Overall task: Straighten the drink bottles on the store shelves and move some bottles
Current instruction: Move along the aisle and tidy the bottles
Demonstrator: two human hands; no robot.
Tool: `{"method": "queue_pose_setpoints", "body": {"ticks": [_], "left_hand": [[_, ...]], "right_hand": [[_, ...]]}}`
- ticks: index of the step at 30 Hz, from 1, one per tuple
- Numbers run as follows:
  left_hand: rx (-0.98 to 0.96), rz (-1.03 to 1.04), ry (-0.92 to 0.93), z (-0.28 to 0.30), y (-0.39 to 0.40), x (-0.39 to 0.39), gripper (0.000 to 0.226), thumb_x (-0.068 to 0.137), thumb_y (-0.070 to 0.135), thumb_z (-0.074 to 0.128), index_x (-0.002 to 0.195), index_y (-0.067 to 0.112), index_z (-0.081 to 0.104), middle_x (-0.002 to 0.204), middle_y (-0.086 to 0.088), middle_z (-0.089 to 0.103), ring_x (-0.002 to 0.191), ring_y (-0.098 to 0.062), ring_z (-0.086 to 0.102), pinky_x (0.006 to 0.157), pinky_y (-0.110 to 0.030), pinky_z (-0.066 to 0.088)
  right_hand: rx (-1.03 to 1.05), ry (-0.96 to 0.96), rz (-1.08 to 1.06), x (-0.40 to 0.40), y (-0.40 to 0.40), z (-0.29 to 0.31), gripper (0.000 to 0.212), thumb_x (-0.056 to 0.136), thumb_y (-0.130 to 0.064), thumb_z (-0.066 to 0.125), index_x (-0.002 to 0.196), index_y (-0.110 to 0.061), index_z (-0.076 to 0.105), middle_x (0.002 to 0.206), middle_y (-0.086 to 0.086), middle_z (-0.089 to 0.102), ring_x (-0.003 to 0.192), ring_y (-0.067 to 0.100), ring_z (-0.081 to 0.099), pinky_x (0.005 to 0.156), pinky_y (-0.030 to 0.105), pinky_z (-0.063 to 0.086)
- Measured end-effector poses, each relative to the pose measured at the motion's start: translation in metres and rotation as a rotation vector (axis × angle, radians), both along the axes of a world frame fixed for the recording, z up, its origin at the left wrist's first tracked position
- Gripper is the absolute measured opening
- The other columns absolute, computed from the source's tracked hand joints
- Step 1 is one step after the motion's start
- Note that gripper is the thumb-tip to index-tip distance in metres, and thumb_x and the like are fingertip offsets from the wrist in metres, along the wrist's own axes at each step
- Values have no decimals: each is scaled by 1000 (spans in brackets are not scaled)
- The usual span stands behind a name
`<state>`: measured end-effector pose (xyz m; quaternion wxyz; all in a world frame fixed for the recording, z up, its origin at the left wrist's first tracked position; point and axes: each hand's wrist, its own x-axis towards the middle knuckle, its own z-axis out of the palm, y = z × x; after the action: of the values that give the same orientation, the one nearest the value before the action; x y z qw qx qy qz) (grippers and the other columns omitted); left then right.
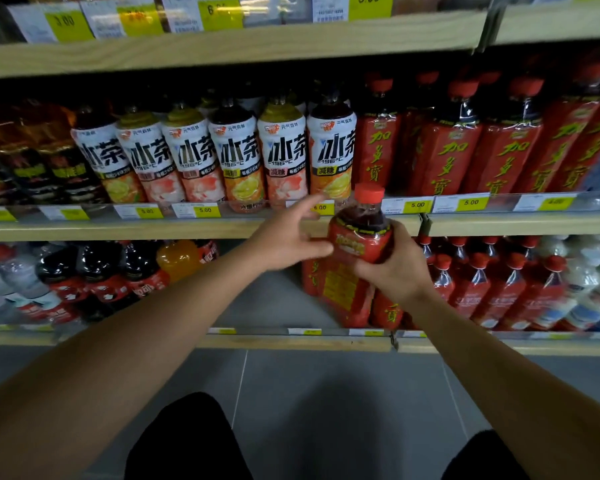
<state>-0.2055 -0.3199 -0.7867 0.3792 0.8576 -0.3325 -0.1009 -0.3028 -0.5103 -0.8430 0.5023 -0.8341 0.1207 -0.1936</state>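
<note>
Your right hand [394,268] grips a red bottle [361,233] around its labelled body, fingers curled round the near side. The bottle stands upright in the air in front of the middle shelf [187,228], its red cap [369,192] level with the yellow price tags [418,205] on the shelf edge. Your left hand [284,242] is spread beside it, fingers straight and apart, holding nothing; the thumb tip reaches toward the bottle's left side, and you cannot tell whether it touches.

On the middle shelf a row of white tea bottles [236,150] stands upright, labels mostly facing out. To their right stand red bottles [444,157] of the same kind as the one you hold. Dark bottles [32,161] fill the left end, blurred.

On the lower shelf [291,341], behind the held bottle, more red-labelled bottles [343,292] stand. Smaller red bottles [499,282] stand to the right, and cola bottles [97,271] with an orange bottle [177,258] to the left. Between the orange bottle and the red-labelled ones the shelf shows a bare gap.
</note>
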Motion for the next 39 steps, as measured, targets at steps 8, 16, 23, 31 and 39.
{"method": "queue_pose_setpoints", "body": {"ticks": [8,16,23,31,39], "left_hand": [[-209,-99,145,-43,-24,-11,111,63,44,89,154,34,26,142,13,53,133,-4,47,111,-43,42],[-278,-11,17,-54,-44,-26,95,76,24,85,153,35,29,141,14,55,129,1,49,107,-25,43],[-237,36,-121,-53,-47,-31,103,78,35,82,157,29,16,148,6,47,130,-5,46,105,-24,43],[-180,247,-253,-57,-65,-43,115,68,38,87,157,26,16,149,-5,41,133,-24,45,105,-43,45],[-333,-103,446,-42,-24,-15,98,58,2,89,144,24,48,126,2,67,120,-22,62,97,-42,53]], "right_hand": [[259,-96,118,-5,-20,27,68,70,-7,86,127,-21,52,105,-5,71,93,5,70,83,32,57],[-41,-51,75,-2,-31,50,68,74,-29,85,128,-29,44,109,-16,65,88,9,69,77,35,59],[-97,-91,-136,3,-29,54,66,66,-34,89,116,-24,48,100,-11,66,80,0,65,68,20,53],[-3,-48,-216,6,-14,53,86,54,-61,83,117,-23,39,119,2,55,106,21,60,88,45,55],[396,61,541,-16,-62,66,94,62,-44,90,140,-24,43,135,1,59,122,21,60,95,34,52]]}}
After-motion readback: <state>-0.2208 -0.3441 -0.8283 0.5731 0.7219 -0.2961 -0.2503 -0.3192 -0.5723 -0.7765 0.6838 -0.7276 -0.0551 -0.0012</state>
